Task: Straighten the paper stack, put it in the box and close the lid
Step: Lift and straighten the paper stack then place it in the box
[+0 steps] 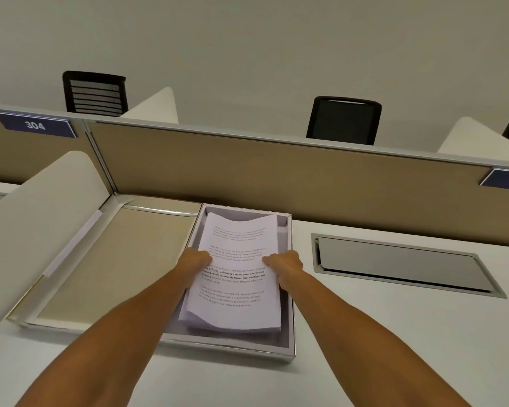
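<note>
A stack of printed white paper point(235, 304) sits inside the shallow grey box point(290, 327) on the white desk, its far end curling up. My left hand point(195, 259) grips the stack's left edge with the thumb on top. My right hand point(285, 267) grips the right edge the same way. The box's beige lid point(112, 268) lies open flat to the left of the box, joined to it along the box's left side.
A tan partition point(276, 177) runs behind the box. A white curved divider point(33, 218) rises on the left. A metal cable hatch point(400, 264) is set in the desk to the right. Black chairs point(344, 120) stand beyond the partition.
</note>
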Demonstrator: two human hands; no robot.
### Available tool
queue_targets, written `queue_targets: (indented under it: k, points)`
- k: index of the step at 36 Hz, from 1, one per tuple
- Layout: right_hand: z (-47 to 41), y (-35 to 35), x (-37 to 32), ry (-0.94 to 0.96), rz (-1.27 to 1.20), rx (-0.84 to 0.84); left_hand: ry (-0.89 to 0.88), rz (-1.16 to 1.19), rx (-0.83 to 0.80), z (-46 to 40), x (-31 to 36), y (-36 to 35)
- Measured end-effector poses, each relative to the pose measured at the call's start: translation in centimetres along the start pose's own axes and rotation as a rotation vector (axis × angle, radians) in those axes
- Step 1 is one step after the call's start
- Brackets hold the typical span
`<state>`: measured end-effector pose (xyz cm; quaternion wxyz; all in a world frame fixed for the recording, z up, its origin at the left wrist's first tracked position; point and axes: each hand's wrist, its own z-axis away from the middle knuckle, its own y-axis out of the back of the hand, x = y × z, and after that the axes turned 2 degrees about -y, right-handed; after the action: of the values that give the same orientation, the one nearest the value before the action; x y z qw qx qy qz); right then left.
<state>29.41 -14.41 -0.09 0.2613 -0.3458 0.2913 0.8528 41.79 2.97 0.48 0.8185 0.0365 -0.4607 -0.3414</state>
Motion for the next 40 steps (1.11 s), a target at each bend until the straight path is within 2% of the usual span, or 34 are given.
queue_targets:
  k: [17, 22, 28, 36, 40]
  points:
    - [-1.6, -0.8, -0.5, 0.061, 0.270, 0.041, -0.017, -0.134, 0.071, -0.8, 0.8, -0.3]
    - [-1.1, -1.1, -0.8, 0.068, 0.365, 0.017, -0.120, -0.257, 0.147, -0.6, 0.5, -0.2]
    - [0.1, -1.8, -0.8, 0.112, 0.417, 0.020, -0.338, -0.435, 0.264, -0.5, 0.2, 1.2]
    - [1.2, -1.7, -0.2, 0.186, 0.476, 0.020, -0.377, -0.417, 0.322, 0.5, -0.8, 2.5]
    - [1.9, -0.8, 0.1, 0.212, 0.427, 0.004, -0.389, -0.333, 0.410, 1.7, -1.7, 3.2]
